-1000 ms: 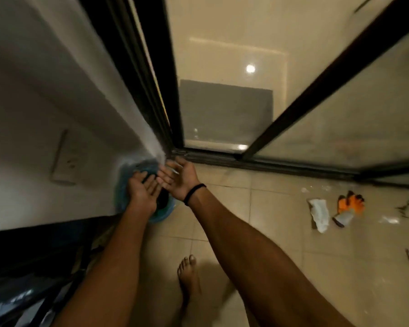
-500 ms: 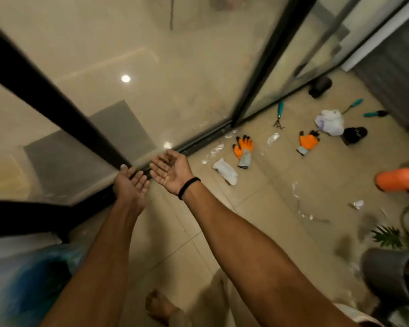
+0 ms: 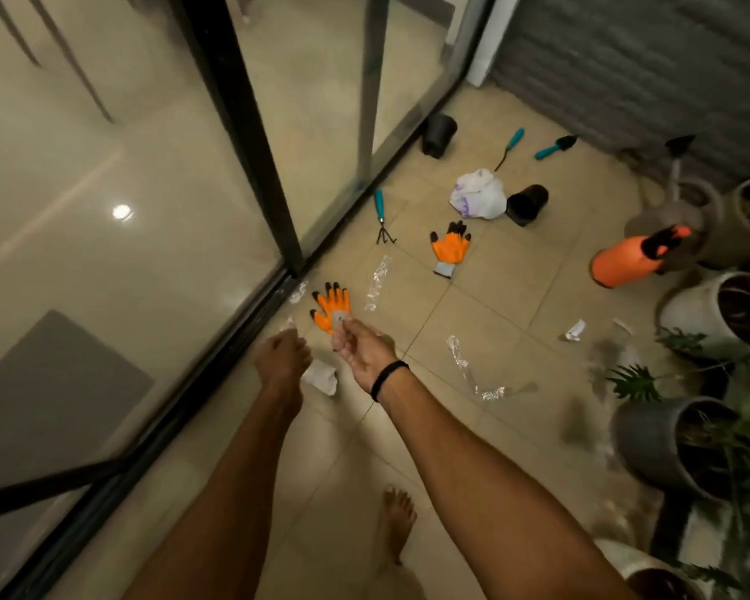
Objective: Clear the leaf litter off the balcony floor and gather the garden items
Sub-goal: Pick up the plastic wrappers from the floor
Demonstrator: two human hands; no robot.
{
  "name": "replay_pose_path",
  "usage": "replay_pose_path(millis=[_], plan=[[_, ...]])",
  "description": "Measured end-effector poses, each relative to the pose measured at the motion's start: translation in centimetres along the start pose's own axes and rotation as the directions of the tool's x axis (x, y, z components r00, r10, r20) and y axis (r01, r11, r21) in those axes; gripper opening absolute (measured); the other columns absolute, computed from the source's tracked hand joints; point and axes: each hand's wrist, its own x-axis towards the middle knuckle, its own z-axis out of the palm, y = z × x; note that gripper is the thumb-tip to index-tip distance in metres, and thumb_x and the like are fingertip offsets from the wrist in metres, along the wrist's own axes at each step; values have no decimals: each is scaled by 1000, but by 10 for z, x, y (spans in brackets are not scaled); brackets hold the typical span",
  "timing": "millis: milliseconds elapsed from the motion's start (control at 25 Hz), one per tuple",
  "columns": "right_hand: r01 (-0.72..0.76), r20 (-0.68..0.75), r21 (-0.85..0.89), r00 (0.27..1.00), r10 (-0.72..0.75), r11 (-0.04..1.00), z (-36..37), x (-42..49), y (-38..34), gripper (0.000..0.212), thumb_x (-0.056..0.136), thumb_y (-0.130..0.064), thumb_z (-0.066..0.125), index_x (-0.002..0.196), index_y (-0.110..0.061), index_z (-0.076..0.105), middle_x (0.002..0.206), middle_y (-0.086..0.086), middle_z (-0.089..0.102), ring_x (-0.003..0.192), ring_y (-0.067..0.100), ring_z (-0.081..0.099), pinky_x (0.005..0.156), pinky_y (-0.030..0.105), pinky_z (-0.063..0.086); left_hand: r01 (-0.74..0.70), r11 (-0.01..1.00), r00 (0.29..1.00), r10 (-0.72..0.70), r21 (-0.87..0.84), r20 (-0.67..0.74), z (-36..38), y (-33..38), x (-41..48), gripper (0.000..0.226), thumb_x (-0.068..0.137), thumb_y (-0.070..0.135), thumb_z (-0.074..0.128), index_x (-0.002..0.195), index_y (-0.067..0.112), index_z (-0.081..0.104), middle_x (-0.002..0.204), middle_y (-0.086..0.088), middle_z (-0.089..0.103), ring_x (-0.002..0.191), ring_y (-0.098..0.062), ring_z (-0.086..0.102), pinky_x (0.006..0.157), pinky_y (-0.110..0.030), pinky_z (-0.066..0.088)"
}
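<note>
Right hand (image 3: 366,346) lowered, perhaps touching; two gloves (image 3: 332,306) (image 3: 450,246).

floor tiles (image 3: 516,305): smooth, semi-gloss | sliding door (image 3: 148,188): glossy glass, matt black frame | orange glove (image 3: 328,303): coated cloth, matt | wrapper strip (image 3: 377,282): clear crinkled plastic | sprayer (image 3: 624,262): smooth plastic

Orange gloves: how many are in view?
2. One glove by the door track, beyond the right hand; the other glove farther on, beside the hand rake. Others may be hidden.
</note>
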Motion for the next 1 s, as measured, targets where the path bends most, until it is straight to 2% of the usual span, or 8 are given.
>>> replay_pose_path(millis=[80, 160, 280, 400, 560, 640, 760, 1000], plan=[[100, -118, -116, 986, -114, 988, -22, 29, -27, 12, 86, -9, 71, 97, -7, 70, 82, 7, 69, 71, 18, 64, 77, 31, 58, -144, 955, 989, 151, 258, -6, 41, -2, 16, 19, 93, 28, 63, 100, 11, 68, 86, -7, 67, 70, -16, 62, 66, -30, 55], [180, -236, -297, 938, -255, 938, -40, 59, -56, 6, 75, -22, 79, 77, -20, 74, 82, 2, 75, 81, 22, 70, 84, 42, 59, -266, 823, 958, 285, 502, 41, 85, 2, 29, 29, 92, 31, 68, 116, 14, 68, 102, 1, 69, 90, -16, 66, 83, -37, 56], [192, -270, -450, 902, -338, 872, -60, 89, -94, 11, 73, -30, 80, 69, -28, 70, 85, -3, 75, 87, 21, 71, 85, 40, 58, -355, 662, 924, 354, 660, 142, 138, 7, 50, 31, 95, 26, 66, 121, 9, 66, 107, -4, 69, 94, -19, 67, 86, -39, 56], [190, -296, -509, 877, -378, 839, -76, 122, -129, 10, 76, -29, 80, 75, -28, 70, 87, -2, 74, 89, 22, 70, 86, 41, 57, -399, 549, 906, 360, 735, 223, 181, 14, 85, 24, 95, 32, 63, 111, 14, 67, 102, -5, 70, 90, -19, 64, 86, -42, 54], [144, -362, -503, 860, -359, 852, -94, 185, -165, 16, 75, -30, 81, 69, -31, 66, 86, 1, 75, 88, 26, 71, 85, 44, 57, -424, 480, 897, 336, 768, 286, 236, 8, 149, 28, 91, 43, 63, 116, 31, 64, 103, -1, 70, 100, -20, 65, 92, -47, 53], [121, -396, -508, 846, -356, 853, -105, 204, -171, 12, 77, -30, 79, 72, -29, 68, 91, 1, 75, 90, 24, 70, 87, 42, 56, -393, 431, 909, 316, 812, 272, 257, 7, 160, 29, 90, 50, 61, 116, 37, 64, 106, 0, 70, 102, -18, 64, 93, -40, 50], [72, -453, -501, 827, -332, 863, -124, 219, -175, 6, 81, -24, 73, 84, -21, 75, 94, 3, 75, 91, 24, 69, 88, 38, 55, -443, 434, 891, 306, 784, 334, 290, 0, 162, 25, 95, 21, 65, 115, 7, 69, 104, -11, 73, 95, -20, 66, 84, -25, 44], [-26, -604, -496, 729, -323, 868, -191, 266, -158, 17, 88, -17, 63, 100, -14, 76, 103, 7, 74, 99, 27, 65, 83, 27, 49, -443, 319, 891, 264, 838, 370, 342, -63, 183, 28, 95, 20, 66, 120, 8, 70, 110, -13, 73, 100, -27, 68, 85, -31, 50]])
